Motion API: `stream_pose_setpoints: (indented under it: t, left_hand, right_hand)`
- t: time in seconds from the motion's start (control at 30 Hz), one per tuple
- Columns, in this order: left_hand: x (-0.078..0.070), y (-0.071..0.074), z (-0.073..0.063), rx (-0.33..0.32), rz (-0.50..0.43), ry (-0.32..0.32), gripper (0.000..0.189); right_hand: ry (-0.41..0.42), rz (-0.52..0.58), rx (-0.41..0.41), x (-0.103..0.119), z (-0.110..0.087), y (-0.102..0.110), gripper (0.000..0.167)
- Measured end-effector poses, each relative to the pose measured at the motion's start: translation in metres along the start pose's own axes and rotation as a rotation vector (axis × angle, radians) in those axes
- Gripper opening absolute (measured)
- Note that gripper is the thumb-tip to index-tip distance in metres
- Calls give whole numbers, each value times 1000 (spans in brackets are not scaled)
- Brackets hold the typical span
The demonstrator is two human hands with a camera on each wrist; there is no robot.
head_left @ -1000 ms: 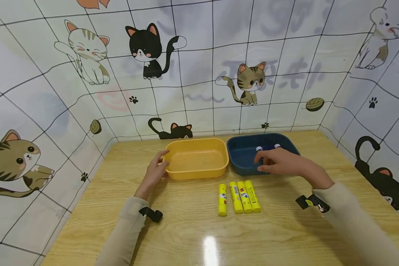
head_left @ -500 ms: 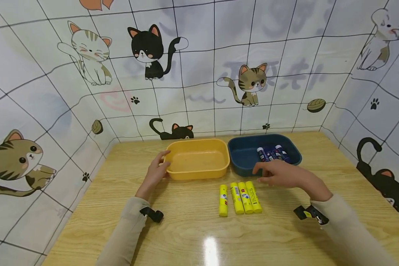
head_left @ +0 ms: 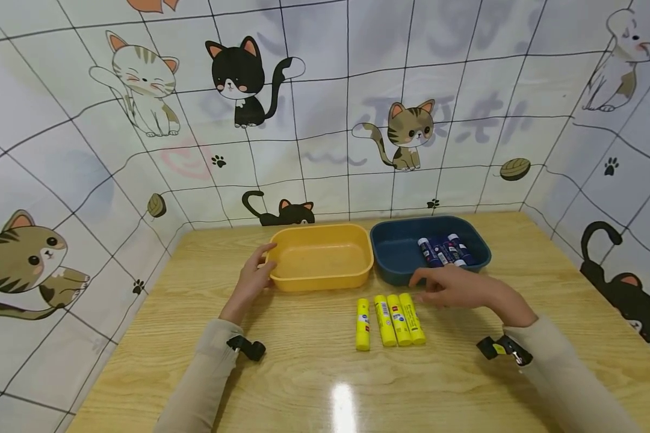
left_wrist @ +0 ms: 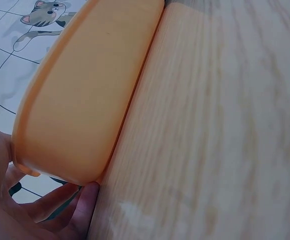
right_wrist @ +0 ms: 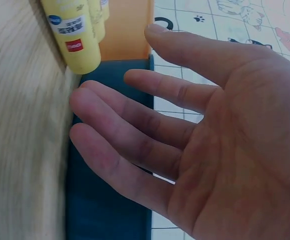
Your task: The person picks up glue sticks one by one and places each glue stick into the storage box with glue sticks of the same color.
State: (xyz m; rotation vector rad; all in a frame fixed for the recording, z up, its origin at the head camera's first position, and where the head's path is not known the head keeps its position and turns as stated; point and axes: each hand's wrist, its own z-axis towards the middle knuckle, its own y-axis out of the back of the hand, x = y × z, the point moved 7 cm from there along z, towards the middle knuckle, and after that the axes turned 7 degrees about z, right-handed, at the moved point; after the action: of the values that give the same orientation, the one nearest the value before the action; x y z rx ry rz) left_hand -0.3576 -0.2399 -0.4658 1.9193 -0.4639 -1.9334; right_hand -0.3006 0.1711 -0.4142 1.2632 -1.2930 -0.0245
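I've got the left hand (head_left: pixel 253 279) holding the yellow tray (head_left: pixel 319 282) by its left end, far side of the table (head_left: pixel 303 373). The right hand (head_left: pixel 457 288) has its grip wide, fingers loosely bent, by the near rim of the blue tray (head_left: pixel 398 249); can't tell if touching. Several dark blue sticks (head_left: pixel 430 251) lie in there, right half. Four yellow sticks (head_left: pixel 399 319) lie nearer, leftmost slightly apart.
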Motion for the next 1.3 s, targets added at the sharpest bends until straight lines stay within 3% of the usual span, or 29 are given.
stream_pose_setpoints:
  t: [0.23, 0.4, 0.87, 1.3]
  left_hand:
    - [-1, -3, 2, 16, -2, -4, 50]
    - [-5, -3, 3, 15, -9, -12, 51]
    - [-4, -1, 1, 3, 8, 1, 50]
    - [1, 0, -1, -5, 1, 15, 49]
  right_hand:
    - [-20, 66, 30, -12, 1, -9, 39]
    - [2, 49, 27, -15, 4, -9, 38]
    - [-77, 103, 84, -21, 10, -18, 52]
    - [-115, 80, 93, -26, 15, -25, 57]
